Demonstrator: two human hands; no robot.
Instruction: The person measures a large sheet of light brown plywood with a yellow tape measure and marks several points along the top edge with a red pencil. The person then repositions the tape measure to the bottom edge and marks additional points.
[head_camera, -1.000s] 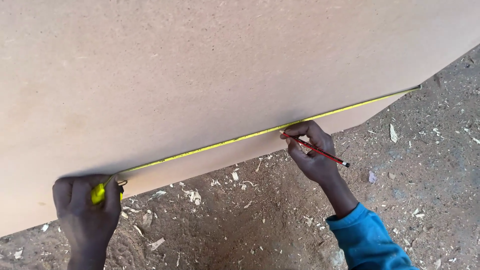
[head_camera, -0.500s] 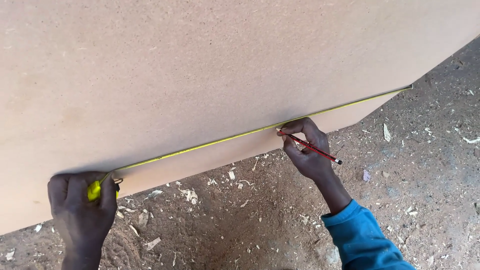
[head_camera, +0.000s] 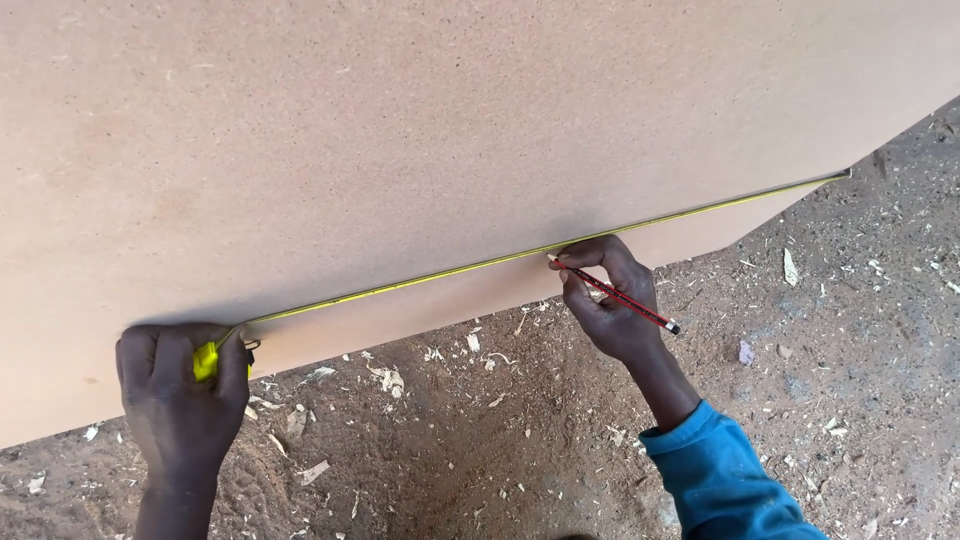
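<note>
Grip: your right hand (head_camera: 612, 300) is closed around a red pencil (head_camera: 615, 293), pinched near its tip; your left hand (head_camera: 180, 385) is wrapped tight over the yellow tape case (head_camera: 205, 360).
Pencil: its point sits at the tape (head_camera: 520, 255), touching or just short of it on the board (head_camera: 400, 130); the shaft slants back to the right and toward you.
Tape axis: it runs from the case at near left up to the hook (head_camera: 843, 175) at the board's far right corner, close beside the board's near edge.
Nearer hand: your right hand is on the line itself, about midway; your left hand anchors the near-left end, well apart.
Around: dirt floor (head_camera: 850, 330) strewn with wood chips (head_camera: 385, 378) below the edge; your blue sleeve (head_camera: 725, 470) is at near right.
In the way: nothing lies between pencil point and tape.
</note>
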